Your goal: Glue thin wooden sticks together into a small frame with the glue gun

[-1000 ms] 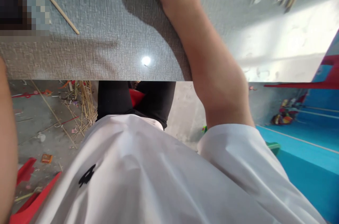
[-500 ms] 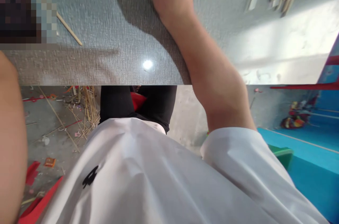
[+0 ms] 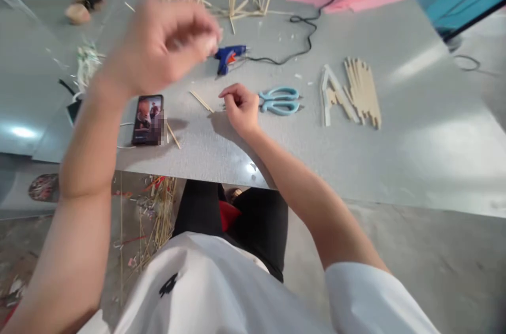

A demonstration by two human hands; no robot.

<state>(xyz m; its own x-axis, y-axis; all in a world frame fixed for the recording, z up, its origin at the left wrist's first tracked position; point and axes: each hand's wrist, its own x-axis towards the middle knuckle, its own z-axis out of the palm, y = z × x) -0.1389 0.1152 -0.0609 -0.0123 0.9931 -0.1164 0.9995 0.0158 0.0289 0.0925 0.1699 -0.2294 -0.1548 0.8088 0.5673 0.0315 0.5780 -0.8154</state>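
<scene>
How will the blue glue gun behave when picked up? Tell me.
The glue gun will probably stay stiff, as its body looks like hard plastic. Rolling seems unlikely, given its angled pistol shape. The black cord may bend and drag behind it, since it trails in loose curves across the table.

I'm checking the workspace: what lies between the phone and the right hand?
In the head view, thin wooden sticks lie on the table between the phone and the right hand.

Right hand (image 3: 242,108) over scissors (image 3: 281,100), left hand (image 3: 160,47) raised
</scene>
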